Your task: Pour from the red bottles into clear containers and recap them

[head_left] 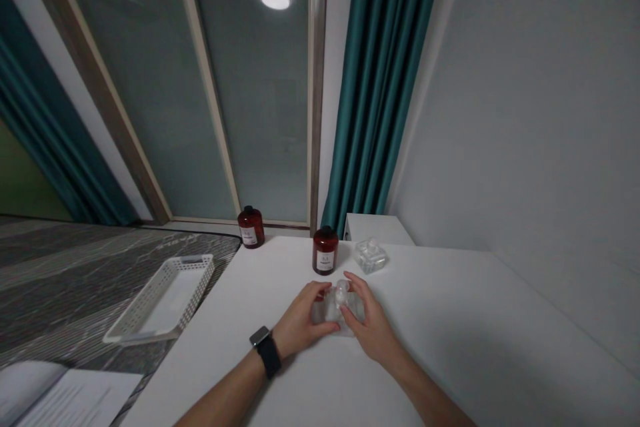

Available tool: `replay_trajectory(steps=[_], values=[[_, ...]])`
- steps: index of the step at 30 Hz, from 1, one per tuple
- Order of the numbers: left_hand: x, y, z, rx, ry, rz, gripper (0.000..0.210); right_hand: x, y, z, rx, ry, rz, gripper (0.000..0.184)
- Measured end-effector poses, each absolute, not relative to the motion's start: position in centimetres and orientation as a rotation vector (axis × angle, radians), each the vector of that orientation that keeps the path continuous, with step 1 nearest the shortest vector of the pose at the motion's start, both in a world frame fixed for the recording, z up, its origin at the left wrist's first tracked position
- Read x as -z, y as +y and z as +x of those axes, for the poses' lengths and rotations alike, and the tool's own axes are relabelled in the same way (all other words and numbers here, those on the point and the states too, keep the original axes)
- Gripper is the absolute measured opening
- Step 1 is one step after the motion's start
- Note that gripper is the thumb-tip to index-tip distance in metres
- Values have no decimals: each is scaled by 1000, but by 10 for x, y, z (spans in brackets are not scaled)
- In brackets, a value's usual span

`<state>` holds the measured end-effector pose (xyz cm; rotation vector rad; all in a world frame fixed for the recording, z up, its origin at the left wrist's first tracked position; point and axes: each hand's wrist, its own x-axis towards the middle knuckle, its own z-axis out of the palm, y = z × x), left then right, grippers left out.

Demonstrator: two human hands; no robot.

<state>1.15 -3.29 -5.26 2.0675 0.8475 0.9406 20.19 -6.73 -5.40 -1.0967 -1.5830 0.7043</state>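
a clear bottle [327, 312] sits on the white surface [465, 353], low and just right of the middle of the frame, between the two hands. it looks upright, its round stopper [342, 285] pointing to the top of the frame; the body is squat, so no clear long axis can be read below the stopper. the left hand's [303, 320] grip clasps the body's left side, thumb in front and fingers behind. the right hand [370, 323] curves round the other side, thumb by the neck and index finger beside the stopper; whether its grip pinches anything i cannot tell.

the hands cover both sides of the bottle, and its see-through walls blur into the white, leaving the base edge hard to make out. a dark bottle [325, 260] stands just beyond, its label too small to read. a second clear bottle [371, 257] lies right of that, its outline faint. at lower left, a booklet [83, 400] is cut off by the frame. both forearms run out at the bottom edge.
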Motion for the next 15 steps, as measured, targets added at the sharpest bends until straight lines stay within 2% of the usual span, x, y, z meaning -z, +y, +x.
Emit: replay_trajectory(steps=[10, 15], values=[[48, -35, 13, -940, 853, 2040, 57, 51, -69, 204, -791, -1547, -1107, 65], [49, -35, 13, -949, 842, 2031, 61, 50, -69, 202, -809, -1521, -1088, 66]])
